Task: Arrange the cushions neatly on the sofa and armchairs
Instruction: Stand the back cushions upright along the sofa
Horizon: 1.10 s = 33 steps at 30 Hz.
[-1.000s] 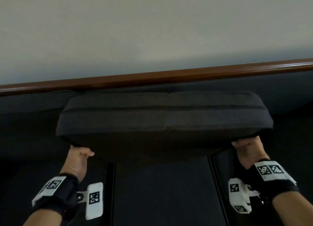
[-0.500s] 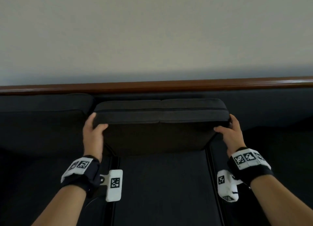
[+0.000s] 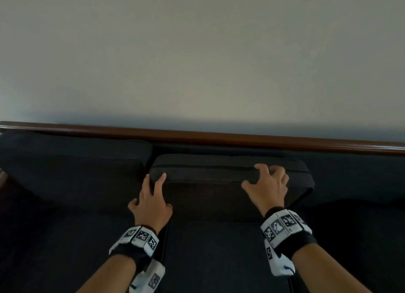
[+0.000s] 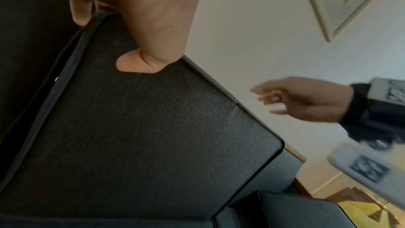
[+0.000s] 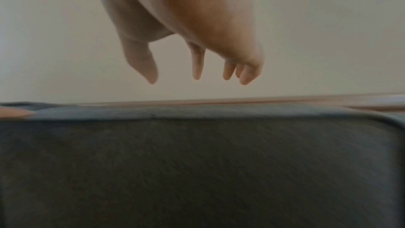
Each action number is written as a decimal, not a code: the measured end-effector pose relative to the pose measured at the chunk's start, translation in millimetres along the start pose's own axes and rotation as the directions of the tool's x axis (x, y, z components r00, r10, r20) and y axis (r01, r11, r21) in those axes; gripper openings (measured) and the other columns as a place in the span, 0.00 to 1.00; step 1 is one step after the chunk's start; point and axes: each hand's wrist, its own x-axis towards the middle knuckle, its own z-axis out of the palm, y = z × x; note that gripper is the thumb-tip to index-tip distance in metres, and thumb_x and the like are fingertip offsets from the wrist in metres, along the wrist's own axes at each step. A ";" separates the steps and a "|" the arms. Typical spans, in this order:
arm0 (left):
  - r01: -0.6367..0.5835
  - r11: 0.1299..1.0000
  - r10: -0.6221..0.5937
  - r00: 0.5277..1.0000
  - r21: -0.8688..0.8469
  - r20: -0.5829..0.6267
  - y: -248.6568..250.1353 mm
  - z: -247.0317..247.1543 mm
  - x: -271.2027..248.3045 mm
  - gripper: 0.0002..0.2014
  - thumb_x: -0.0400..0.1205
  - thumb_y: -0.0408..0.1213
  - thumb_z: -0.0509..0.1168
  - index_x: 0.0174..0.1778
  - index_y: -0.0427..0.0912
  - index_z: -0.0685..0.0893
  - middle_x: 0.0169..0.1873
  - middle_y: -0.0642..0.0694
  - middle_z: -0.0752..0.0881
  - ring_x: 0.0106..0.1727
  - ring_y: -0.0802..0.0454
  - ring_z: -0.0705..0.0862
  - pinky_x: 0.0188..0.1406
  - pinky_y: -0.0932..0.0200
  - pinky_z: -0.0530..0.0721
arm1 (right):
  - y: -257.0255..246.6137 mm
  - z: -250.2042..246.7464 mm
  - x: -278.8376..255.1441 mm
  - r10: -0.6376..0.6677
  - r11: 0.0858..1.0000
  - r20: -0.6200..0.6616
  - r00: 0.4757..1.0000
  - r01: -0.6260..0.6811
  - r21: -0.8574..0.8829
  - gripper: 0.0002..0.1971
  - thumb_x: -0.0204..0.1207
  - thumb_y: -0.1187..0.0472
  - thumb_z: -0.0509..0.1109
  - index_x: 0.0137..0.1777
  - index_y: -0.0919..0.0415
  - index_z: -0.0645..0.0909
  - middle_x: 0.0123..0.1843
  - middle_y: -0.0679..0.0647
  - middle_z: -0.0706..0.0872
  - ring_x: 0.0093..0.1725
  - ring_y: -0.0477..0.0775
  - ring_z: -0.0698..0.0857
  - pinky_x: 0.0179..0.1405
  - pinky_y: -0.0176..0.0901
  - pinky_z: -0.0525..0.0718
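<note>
Head view shows, nearest, the dark seat cushion (image 3: 219, 255) of the sofa (image 3: 65, 205). Above it the left hand (image 3: 151, 201) grips the left top corner of the back cushion (image 3: 208, 196), thumb on the front face, probably to steady it upright. The right hand (image 3: 268, 186) hovers over the top edge, fingers loose and spread, holding nothing, perhaps ready to press it back. This cushion stands between its left neighbour cushion (image 3: 72, 161) and the far wooden rail (image 3: 219, 137).
</note>
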 end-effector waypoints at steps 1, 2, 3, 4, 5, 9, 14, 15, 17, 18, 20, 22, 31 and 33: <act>0.000 1.000 0.001 1.000 -0.008 0.012 -6.5 0.4 -12.4 0.44 0.78 0.42 0.68 0.82 0.69 0.46 0.86 0.47 0.43 0.81 0.46 0.63 0.75 0.37 0.62 | -13.3 7.9 -10.1 -0.102 0.994 0.029 0.994 0.103 -0.025 0.37 0.71 0.47 0.75 0.78 0.49 0.65 0.79 0.61 0.58 0.80 0.65 0.57 0.76 0.62 0.65; -0.004 1.000 0.004 1.000 -0.019 0.028 -13.4 1.0 -25.2 0.45 0.77 0.41 0.68 0.82 0.69 0.46 0.86 0.48 0.42 0.81 0.46 0.63 0.76 0.37 0.62 | -24.6 17.7 -22.2 -0.196 0.979 0.087 0.977 0.201 -0.042 0.41 0.71 0.46 0.76 0.81 0.50 0.61 0.82 0.60 0.55 0.83 0.63 0.53 0.79 0.62 0.62; -0.009 0.999 0.010 0.999 -0.039 0.043 -20.4 2.4 -37.8 0.45 0.78 0.40 0.67 0.82 0.69 0.45 0.86 0.49 0.40 0.82 0.47 0.62 0.76 0.37 0.61 | -33.8 28.9 -33.7 -0.279 0.955 0.162 0.947 0.292 -0.061 0.46 0.70 0.45 0.76 0.83 0.50 0.56 0.85 0.59 0.51 0.85 0.62 0.49 0.81 0.62 0.57; -0.013 0.997 0.018 0.998 -0.073 0.057 -27.4 3.6 -49.3 0.45 0.78 0.39 0.67 0.82 0.69 0.45 0.86 0.50 0.39 0.82 0.47 0.61 0.76 0.37 0.61 | -40.7 41.7 -44.0 -0.340 0.923 0.248 0.907 0.373 -0.098 0.50 0.69 0.44 0.77 0.85 0.50 0.50 0.87 0.58 0.47 0.86 0.61 0.45 0.83 0.62 0.52; -0.019 0.993 0.028 0.997 -0.113 0.076 -34.1 5.4 -60.0 0.45 0.78 0.38 0.67 0.82 0.69 0.46 0.86 0.50 0.38 0.82 0.47 0.62 0.76 0.38 0.62 | -44.7 54.5 -52.8 -0.377 0.882 0.330 0.866 0.444 -0.158 0.54 0.68 0.43 0.77 0.86 0.50 0.44 0.88 0.57 0.43 0.86 0.60 0.41 0.83 0.63 0.46; -0.007 0.961 0.050 0.988 -0.276 0.148 -54.4 15.7 -94.5 0.46 0.77 0.34 0.68 0.82 0.69 0.49 0.85 0.55 0.34 0.84 0.47 0.57 0.76 0.35 0.62 | -40.5 95.4 -76.4 -0.393 0.689 0.442 0.806 0.577 -0.439 0.65 0.64 0.41 0.79 0.84 0.49 0.28 0.87 0.60 0.38 0.86 0.65 0.36 0.77 0.75 0.35; -0.043 0.903 0.122 0.980 -0.428 0.159 -76.9 24.1 -118.6 0.48 0.76 0.30 0.70 0.72 0.80 0.48 0.84 0.62 0.35 0.84 0.52 0.56 0.79 0.38 0.67 | -44.5 112.7 -88.6 -0.461 0.584 0.377 0.803 0.594 -0.553 0.58 0.58 0.49 0.81 0.84 0.59 0.50 0.77 0.60 0.68 0.75 0.65 0.68 0.79 0.75 0.53; -0.041 0.887 0.131 0.977 -0.460 0.166 -81.4 25.4 -121.8 0.49 0.76 0.29 0.70 0.71 0.81 0.48 0.84 0.62 0.36 0.85 0.53 0.55 0.79 0.43 0.68 | -47.3 112.8 -87.3 -0.473 0.560 0.395 0.787 0.615 -0.555 0.56 0.58 0.49 0.80 0.83 0.60 0.53 0.74 0.60 0.71 0.72 0.64 0.71 0.79 0.72 0.58; -0.014 0.869 0.127 0.972 -0.495 0.196 -90.3 28.7 -124.9 0.49 0.77 0.29 0.70 0.71 0.80 0.46 0.85 0.62 0.39 0.85 0.53 0.52 0.80 0.49 0.64 | -53.6 109.5 -80.4 -0.479 0.554 0.422 0.770 0.638 -0.535 0.52 0.59 0.48 0.80 0.80 0.61 0.57 0.70 0.58 0.75 0.67 0.63 0.76 0.75 0.66 0.67; -0.001 0.866 0.121 0.971 -0.501 0.208 -94.5 30.5 -125.6 0.50 0.77 0.29 0.70 0.71 0.81 0.44 0.85 0.62 0.41 0.86 0.53 0.51 0.82 0.48 0.62 | -55.5 106.9 -75.9 -0.479 0.569 0.422 0.770 0.638 -0.519 0.50 0.59 0.49 0.79 0.79 0.60 0.58 0.68 0.58 0.76 0.65 0.63 0.77 0.72 0.63 0.71; 0.028 0.855 0.101 0.970 -0.518 0.220 -102.4 33.9 -126.7 0.52 0.77 0.29 0.70 0.70 0.83 0.41 0.85 0.60 0.45 0.86 0.52 0.52 0.83 0.42 0.62 | -55.9 102.0 -67.1 -0.494 0.601 0.405 0.769 0.639 -0.480 0.45 0.59 0.51 0.79 0.75 0.59 0.63 0.64 0.57 0.80 0.62 0.62 0.80 0.67 0.60 0.75; 0.073 0.833 0.070 0.970 -0.549 0.235 -109.1 33.9 -127.9 0.52 0.76 0.30 0.71 0.73 0.81 0.42 0.84 0.60 0.47 0.85 0.52 0.55 0.82 0.43 0.66 | -49.6 96.3 -65.6 -0.513 0.628 0.392 0.764 0.645 -0.436 0.40 0.59 0.53 0.78 0.72 0.58 0.67 0.59 0.56 0.82 0.57 0.61 0.82 0.63 0.57 0.77; -0.148 0.855 0.252 0.956 -0.498 0.148 -87.9 -25.1 -91.3 0.59 0.57 0.56 0.80 0.76 0.73 0.46 0.85 0.50 0.50 0.85 0.54 0.50 0.83 0.39 0.59 | -22.4 -12.3 -78.5 -0.547 0.803 0.246 0.800 0.584 -0.116 0.40 0.48 0.61 0.88 0.63 0.58 0.76 0.50 0.53 0.82 0.47 0.53 0.79 0.50 0.45 0.73; -0.242 0.826 0.343 0.932 -0.510 0.114 -66.9 -55.7 -76.6 0.60 0.49 0.60 0.81 0.74 0.80 0.52 0.83 0.54 0.59 0.83 0.53 0.59 0.79 0.32 0.65 | -23.2 -37.9 -80.0 -0.530 0.843 0.191 0.826 0.537 0.022 0.44 0.42 0.64 0.91 0.61 0.58 0.76 0.51 0.50 0.82 0.49 0.51 0.78 0.52 0.46 0.75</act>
